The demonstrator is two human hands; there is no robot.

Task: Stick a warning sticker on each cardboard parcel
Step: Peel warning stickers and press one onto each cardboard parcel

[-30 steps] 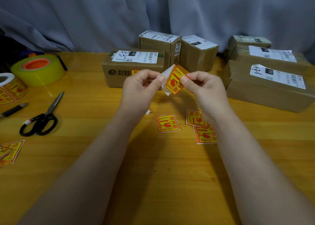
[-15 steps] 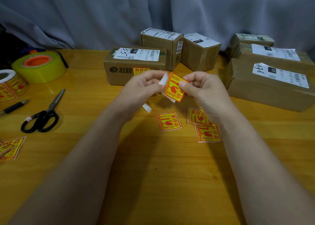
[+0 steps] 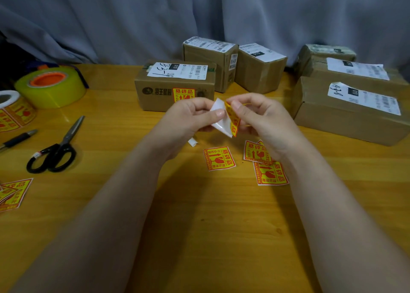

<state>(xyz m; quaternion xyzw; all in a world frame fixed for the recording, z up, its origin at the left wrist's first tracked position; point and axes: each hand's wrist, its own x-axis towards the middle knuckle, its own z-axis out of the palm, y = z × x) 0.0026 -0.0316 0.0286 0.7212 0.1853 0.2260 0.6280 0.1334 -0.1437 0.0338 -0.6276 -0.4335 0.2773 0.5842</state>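
Backing [image 3: 218,116] pinched by left hand [image 3: 188,117], sticker [image 3: 232,120] pinched by right hand [image 3: 264,119], held apart to bare the glue; stickerless parcels [image 3: 346,125] wait at two o'clock on worktop [image 3: 199,226].

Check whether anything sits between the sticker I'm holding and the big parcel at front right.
Nothing visible on the table lies between the sticker and the parcel. The sticker, pinched by the right hand, is partly on its white backing, which the left hand pinches.
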